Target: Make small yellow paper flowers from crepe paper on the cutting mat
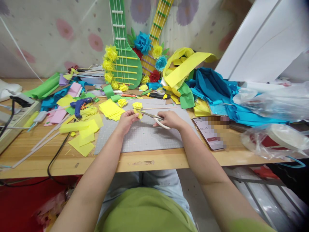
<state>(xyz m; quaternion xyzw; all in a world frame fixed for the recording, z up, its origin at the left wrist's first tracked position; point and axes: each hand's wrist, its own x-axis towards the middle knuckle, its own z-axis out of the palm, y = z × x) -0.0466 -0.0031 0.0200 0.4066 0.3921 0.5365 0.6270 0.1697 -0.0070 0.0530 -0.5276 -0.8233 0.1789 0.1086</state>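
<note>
My left hand (128, 121) pinches a small piece of yellow paper (138, 114) above the grey cutting mat (152, 140). In my right hand (170, 119) is a pair of scissors with white handles (161, 123). The blades (149, 114) point left and meet the paper; whether they are apart I cannot tell. Just behind the paper sits a yellow paper flower (137, 105), with another yellow flower (122, 102) to its left. A stack of yellow paper squares (111, 109) lies beside my left hand.
A blue glue gun (79, 107) lies left among paper scraps (84, 132). Behind the mat stand a green paper instrument (126, 64) and a yellow one (158, 29) with flowers. A phone (210, 133) and a plastic-wrapped roll (277, 140) are at the right. A black cable (58, 154) crosses the table edge.
</note>
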